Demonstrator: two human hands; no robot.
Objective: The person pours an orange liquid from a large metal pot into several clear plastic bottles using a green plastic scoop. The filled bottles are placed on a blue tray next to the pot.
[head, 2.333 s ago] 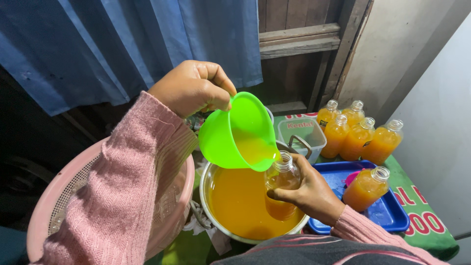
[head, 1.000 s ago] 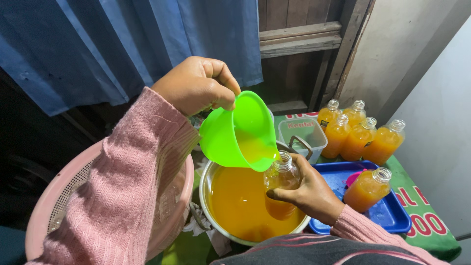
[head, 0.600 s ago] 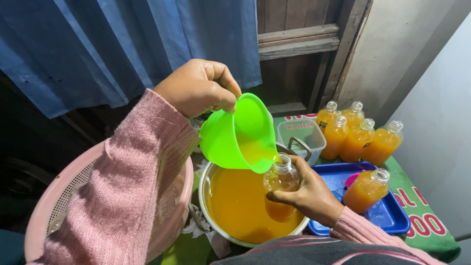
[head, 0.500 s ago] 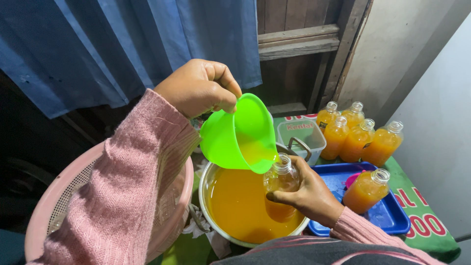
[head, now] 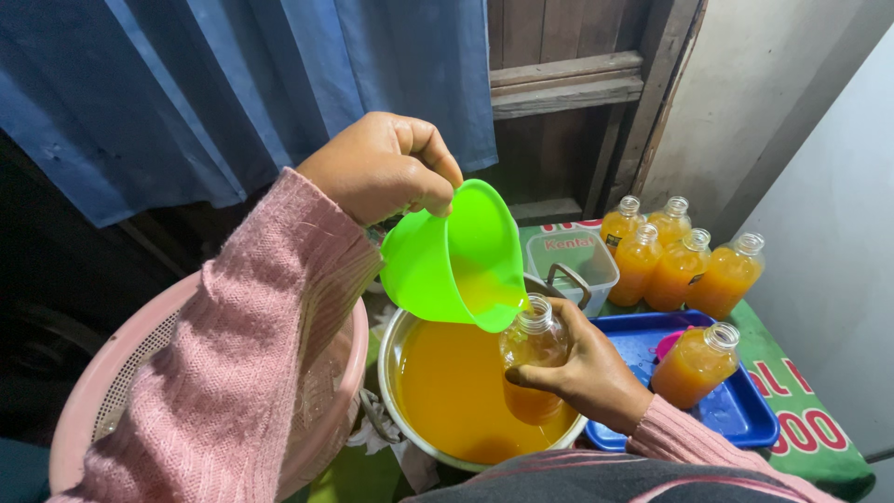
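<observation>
Tilting over the pot (head: pixel 410 391) of orange juice, the green cup (head: pixel 456 256) is pinched at its rim by the left hand (head: pixel 382 168), fingers pressed together, its lip touching the mouth of the bottle (head: pixel 529 359). The right hand (head: pixel 582 373) has its fingers wrapped round that partly filled bottle, just above the pot's juice. Right of the pot lies a blue tray (head: pixel 745 419) carrying one full bottle (head: pixel 697 365), with five more (head: pixel 675 261) behind it and a pink basket (head: pixel 112 391) left of the pot.

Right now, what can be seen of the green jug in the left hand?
The green jug looks like bright, slightly translucent plastic. The left hand grips it from above and tips it so its spout meets the mouth of the clear bottle held by the right hand. A little orange liquid sits inside near the spout.
</observation>
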